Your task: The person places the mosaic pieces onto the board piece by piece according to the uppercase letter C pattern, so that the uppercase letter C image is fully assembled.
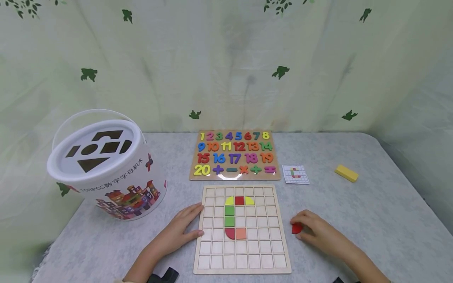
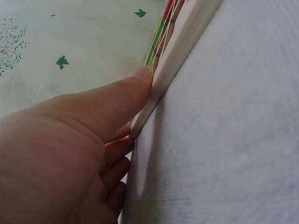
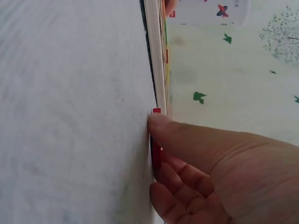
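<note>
My left hand [image 1: 178, 230] rests along the left edge of a wooden grid board [image 1: 247, 259], its thumb and fingertips touching the side. In the right hand [image 1: 316, 232], just right of the board, thumb and fingers pinch a small red tile [image 1: 296, 228]; the right wrist view shows this red tile [image 3: 157, 151] edge-on, close to the tabletop. On the grid, yellow quarter-rounds [image 1: 229, 201] flank a red square [image 1: 239, 201]. Two green squares [image 1: 229, 216] run down from the left one to a dark red quarter-round [image 1: 230, 233], beside an orange square [image 1: 241, 233].
A small pattern card [image 1: 295, 174] lies beyond the board to the right, with a yellow block [image 1: 346, 173] further right. Behind the board lies a number puzzle [image 1: 235, 155]. A large white lidded bucket [image 1: 120, 184] stands at left.
</note>
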